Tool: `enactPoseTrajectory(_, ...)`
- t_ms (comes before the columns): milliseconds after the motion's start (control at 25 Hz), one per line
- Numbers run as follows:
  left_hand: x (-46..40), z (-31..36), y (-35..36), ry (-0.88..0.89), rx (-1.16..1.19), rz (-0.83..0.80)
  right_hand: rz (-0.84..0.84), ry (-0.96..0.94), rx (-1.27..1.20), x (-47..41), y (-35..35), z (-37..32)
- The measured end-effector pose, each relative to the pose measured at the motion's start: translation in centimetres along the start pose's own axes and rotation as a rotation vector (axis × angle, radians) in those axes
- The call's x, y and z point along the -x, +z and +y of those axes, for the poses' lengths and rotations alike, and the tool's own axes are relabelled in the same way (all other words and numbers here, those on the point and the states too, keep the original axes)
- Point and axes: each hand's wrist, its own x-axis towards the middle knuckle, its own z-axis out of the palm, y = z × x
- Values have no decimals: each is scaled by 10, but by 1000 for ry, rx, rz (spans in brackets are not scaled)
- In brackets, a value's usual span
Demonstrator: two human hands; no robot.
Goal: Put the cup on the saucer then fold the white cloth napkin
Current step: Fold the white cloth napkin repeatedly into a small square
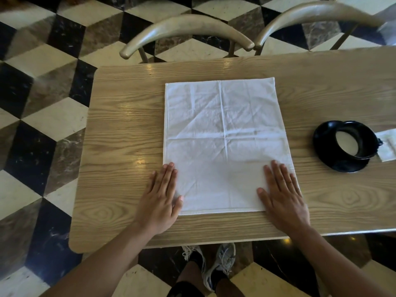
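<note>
While both palms press flat, the left hand point(161, 196) lies spread and grasping nothing on the near-left corner of the white cloth napkin point(225, 142), partly on the wooden table point(120, 129); napkin spread flat at centre, creased, unfolded; right hand point(282, 196) likewise splayed, holding nothing, on the near-right corner; further right, the black cup point(355, 140) sits on the black saucer point(334, 163), apart from the napkin; a pale packet point(389, 146) touches the saucer's right side.
</note>
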Motion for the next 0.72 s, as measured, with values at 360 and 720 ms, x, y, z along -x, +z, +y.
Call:
enactPoseTrajectory(360, 22, 10, -22, 71, 68, 25, 4, -45, -161, 17, -29, 36)
enactPoseTrajectory(720, 69, 41, -38, 4, 108, 15, -12, -114, -82, 52, -37, 65)
